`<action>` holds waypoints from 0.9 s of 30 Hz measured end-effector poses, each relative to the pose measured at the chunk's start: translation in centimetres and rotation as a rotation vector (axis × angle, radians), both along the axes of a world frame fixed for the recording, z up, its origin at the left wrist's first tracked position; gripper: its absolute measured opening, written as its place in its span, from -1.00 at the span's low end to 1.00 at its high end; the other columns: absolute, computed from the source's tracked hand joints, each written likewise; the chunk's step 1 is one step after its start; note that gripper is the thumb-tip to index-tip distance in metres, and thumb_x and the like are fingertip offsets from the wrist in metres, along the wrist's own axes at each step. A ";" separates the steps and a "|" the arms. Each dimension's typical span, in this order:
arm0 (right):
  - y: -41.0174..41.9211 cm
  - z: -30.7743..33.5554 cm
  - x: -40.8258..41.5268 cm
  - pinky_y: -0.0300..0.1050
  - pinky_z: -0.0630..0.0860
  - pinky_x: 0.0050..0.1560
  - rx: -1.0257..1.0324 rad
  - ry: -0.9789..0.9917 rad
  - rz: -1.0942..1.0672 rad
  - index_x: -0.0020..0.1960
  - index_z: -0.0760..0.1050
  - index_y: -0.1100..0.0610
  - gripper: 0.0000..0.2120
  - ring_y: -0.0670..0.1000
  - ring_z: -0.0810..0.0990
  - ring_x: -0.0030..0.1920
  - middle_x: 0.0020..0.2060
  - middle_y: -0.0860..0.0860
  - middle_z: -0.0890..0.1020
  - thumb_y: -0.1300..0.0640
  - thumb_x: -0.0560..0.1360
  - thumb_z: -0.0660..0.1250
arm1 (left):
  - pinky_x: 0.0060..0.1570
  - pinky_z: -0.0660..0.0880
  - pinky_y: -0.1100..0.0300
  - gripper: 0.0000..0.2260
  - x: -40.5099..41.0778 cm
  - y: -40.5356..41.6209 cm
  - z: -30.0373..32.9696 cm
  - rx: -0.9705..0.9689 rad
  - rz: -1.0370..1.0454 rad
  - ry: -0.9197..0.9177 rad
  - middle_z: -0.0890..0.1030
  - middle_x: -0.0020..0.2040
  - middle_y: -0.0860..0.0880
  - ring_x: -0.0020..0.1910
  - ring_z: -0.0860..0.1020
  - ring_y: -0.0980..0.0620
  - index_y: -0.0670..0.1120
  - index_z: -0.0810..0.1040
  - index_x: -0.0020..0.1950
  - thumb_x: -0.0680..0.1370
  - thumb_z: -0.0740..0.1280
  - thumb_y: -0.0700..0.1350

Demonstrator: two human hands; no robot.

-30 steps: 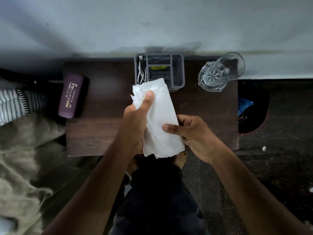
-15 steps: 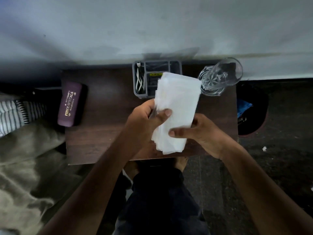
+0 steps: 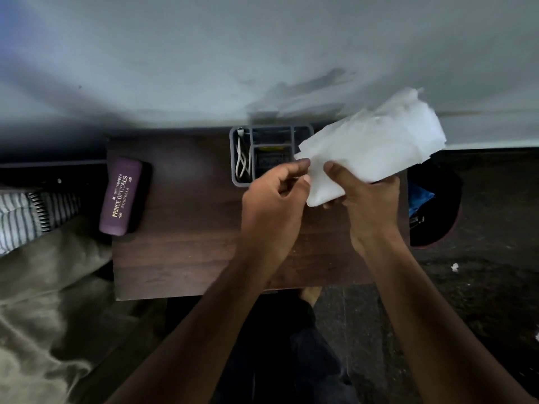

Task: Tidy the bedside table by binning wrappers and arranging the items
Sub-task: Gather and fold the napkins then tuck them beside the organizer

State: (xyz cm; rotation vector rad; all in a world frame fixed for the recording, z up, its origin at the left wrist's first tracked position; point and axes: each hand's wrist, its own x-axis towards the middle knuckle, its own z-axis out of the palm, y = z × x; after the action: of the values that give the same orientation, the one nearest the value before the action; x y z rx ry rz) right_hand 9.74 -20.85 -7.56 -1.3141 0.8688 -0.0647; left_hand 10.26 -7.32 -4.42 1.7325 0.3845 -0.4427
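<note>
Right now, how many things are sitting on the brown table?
2: the purple glasses case at the left edge and the grey organizer at the back. The white tissue, held above the table, may hide something.

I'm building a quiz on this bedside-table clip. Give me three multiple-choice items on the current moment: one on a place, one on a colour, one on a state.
1. Where does the spectacle case lie on the bedside table?
A. by its left edge
B. by its right edge
C. inside the organiser

2. What colour is the desk organiser at the table's back edge?
A. red
B. grey
C. yellow

3. What is the state of the white tissue paper?
A. flat on the table
B. inside the bin
C. held up in the right hand

Answers:
1 A: the purple case sits at the left edge, near the bedding.
2 B: its walls and dividers are grey.
3 C: the right hand's thumb and fingers grip its lower end above the table; the left hand is beside it, contact unclear.
</note>
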 end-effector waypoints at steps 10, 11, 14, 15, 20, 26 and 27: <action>2.2 -1.0 3.6 0.30 0.68 -0.18 -0.296 0.014 -0.003 -0.20 0.55 -0.05 -0.71 0.17 0.75 -0.12 -0.18 -0.02 0.72 0.29 0.36 0.56 | -0.02 0.63 0.15 -0.73 5.0 -0.6 -1.0 -0.543 0.274 0.326 0.65 0.16 -0.17 0.09 0.64 -0.06 -0.19 0.50 0.35 0.66 0.24 -0.18; 2.4 -1.1 3.7 0.26 0.69 -0.18 -0.342 0.012 -0.002 -0.22 0.54 -0.07 -0.71 0.11 0.75 -0.13 -0.20 -0.07 0.70 0.28 0.37 0.55 | -0.04 0.64 0.14 -0.73 5.2 -0.4 -0.9 -0.585 0.309 0.346 0.64 0.17 -0.23 0.09 0.65 -0.09 -0.20 0.49 0.34 0.66 0.25 -0.16; 3.3 -1.2 3.6 0.07 0.71 -0.12 -0.489 -0.015 0.007 -0.13 0.60 -0.01 -0.82 -0.14 0.72 -0.15 -0.18 -0.10 0.69 0.20 0.38 0.55 | 0.17 0.61 0.06 -0.75 5.5 0.1 -1.1 -0.588 0.312 0.338 0.63 0.27 -0.23 0.20 0.65 -0.12 -0.14 0.54 0.27 0.66 0.25 -0.06; 3.6 -1.3 3.6 0.00 0.70 -0.07 -0.511 -0.011 -0.007 -0.04 0.63 0.08 -0.82 -0.15 0.71 -0.12 -0.14 -0.05 0.71 0.18 0.38 0.54 | 0.23 0.57 0.04 -0.78 5.5 0.3 -1.2 -0.562 0.292 0.315 0.66 0.24 -0.18 0.20 0.65 -0.09 -0.09 0.56 0.22 0.66 0.24 -0.03; 5.1 -1.7 4.0 -0.24 0.63 -0.02 -0.654 -0.039 -0.026 0.10 0.61 0.28 -0.68 -0.20 0.67 -0.08 -0.05 0.09 0.72 0.23 0.38 0.54 | 0.18 0.55 0.12 -0.78 5.3 0.9 -1.0 -0.532 0.240 0.267 0.72 0.11 -0.06 0.11 0.68 0.02 -0.06 0.58 0.19 0.68 0.21 -0.01; 5.1 -2.7 3.6 0.06 0.64 0.05 -0.726 -0.105 -0.047 0.17 0.60 0.32 -0.62 0.09 0.71 0.07 0.03 0.17 0.72 0.17 0.42 0.52 | 0.42 0.41 -0.05 -0.62 5.1 0.9 -0.8 -0.529 0.151 0.340 0.64 0.29 -0.14 0.28 0.61 -0.06 -0.12 0.51 0.38 0.68 0.16 0.06; 5.1 -2.8 3.5 0.04 0.63 0.05 -0.743 -0.101 -0.012 0.18 0.60 0.33 -0.61 0.10 0.71 0.07 0.04 0.18 0.72 0.17 0.42 0.52 | 0.43 0.41 -0.05 -0.61 5.1 1.0 -0.8 -0.540 0.153 0.350 0.62 0.31 -0.15 0.29 0.60 -0.07 -0.13 0.50 0.39 0.68 0.16 0.07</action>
State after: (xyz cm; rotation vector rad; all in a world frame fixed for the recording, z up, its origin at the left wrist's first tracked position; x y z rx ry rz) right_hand 13.23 -15.75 -10.41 -1.9735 0.7912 -0.4970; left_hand 15.40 -6.28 -5.20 1.0937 0.5827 -0.6712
